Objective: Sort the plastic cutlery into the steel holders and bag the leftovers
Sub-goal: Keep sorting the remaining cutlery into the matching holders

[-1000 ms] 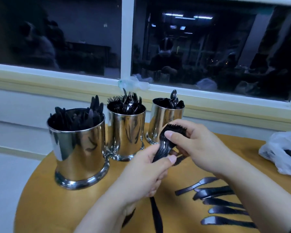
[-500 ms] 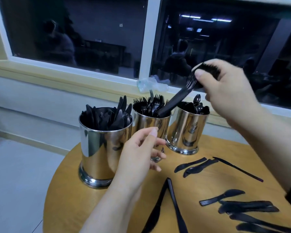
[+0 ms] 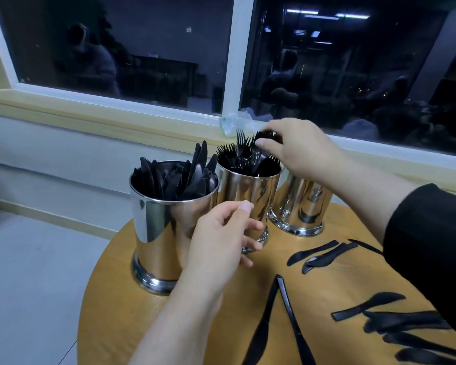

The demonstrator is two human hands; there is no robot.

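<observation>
On round table (image 3: 153,325), three steel holders (image 3: 169,219), right hand (image 3: 300,151) pinching forks (image 3: 267,135), left hand (image 3: 221,238) loosely spread.

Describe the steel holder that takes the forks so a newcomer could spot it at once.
On the round wooden table under the window, three steel holders stand in a row. The fork holder is the middle one, with the right hand at its rim. Only it bristles with upturned tines; the left holder shows knife blades.
</observation>
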